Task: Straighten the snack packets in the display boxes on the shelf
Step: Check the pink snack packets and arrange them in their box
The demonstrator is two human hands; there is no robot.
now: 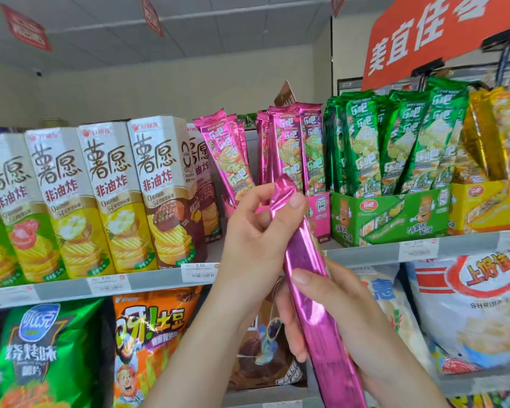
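I hold one long pink foil snack packet (309, 278) slanted in front of the shelf, its plain back facing me. My left hand (256, 228) pinches its crimped top end. My right hand (330, 313) wraps around its middle from the right. Behind it stands the pink display box (320, 216) with more pink packets (286, 148); some on the left lean sideways (227, 154). To the right a green display box (389, 216) holds green packets (401, 142), several of them tilted. A yellow display box (489, 204) with gold packets is at far right.
Tall white chip cartons (106, 195) line the same shelf on the left. The grey shelf edge (130, 285) carries price tags. Large snack bags (468, 307) fill the shelf below. An orange sign (424, 33) hangs at top right.
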